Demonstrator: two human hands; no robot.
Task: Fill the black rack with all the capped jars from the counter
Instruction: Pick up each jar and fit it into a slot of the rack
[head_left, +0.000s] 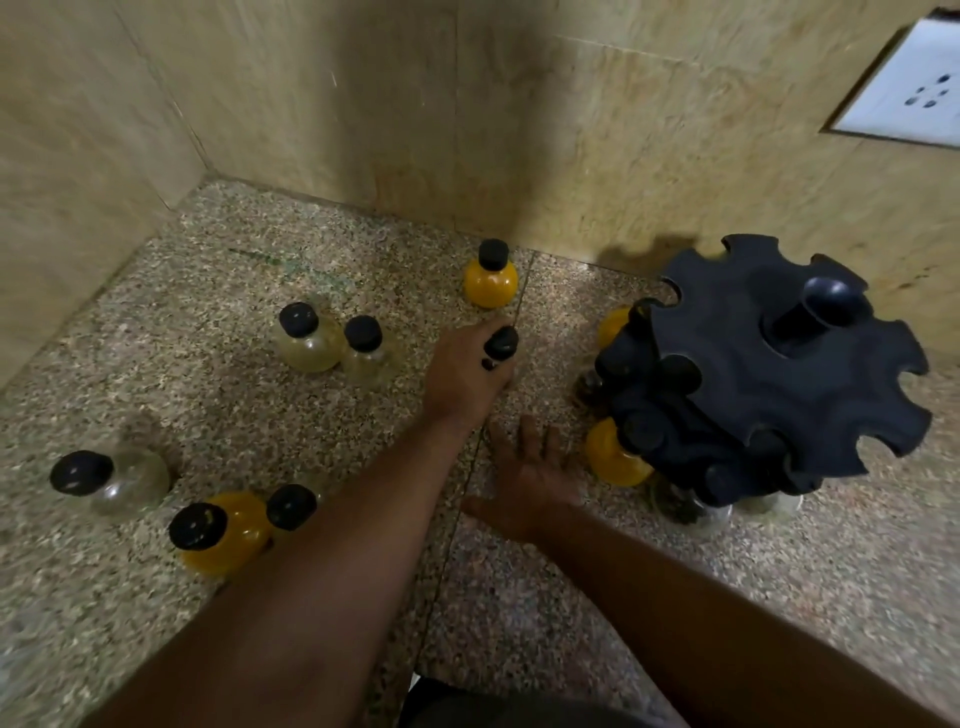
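**A:** What's nearest?

**B:** Low on the left of the counter (675, 597) stands a yellow jar (234, 540). A clear jar (291, 506) touches it, partly behind the left forearm. Further left, apart from those, is a lone jar (130, 480), clear with a black cap.

**A:** And the right hand?

**B:** The right hand (524, 478) lies flat on the counter, fingers straight and spread, holding nothing. It's just beside the rack's lower jars.

**A:** The left?

**B:** The left hand (462, 374) is just beyond it, fingers curled round the held jar (501, 343). Only that jar's black cap shows, the body being hidden in the grip. I can't tell whether it is resting on the counter or lifted.

**A:** The rack?

**B:** The rack (769, 374) stands at the right, near the wall. Its left side holds several rack jars (615, 457), two of them yellow.

**A:** Further back?

**B:** Left of the hand are two clear jars, the pair (306, 338), touching each other. Behind the hand, by the wall, is the far jar (491, 275), yellow. A socket (909, 88) sits on the wall, upper right.
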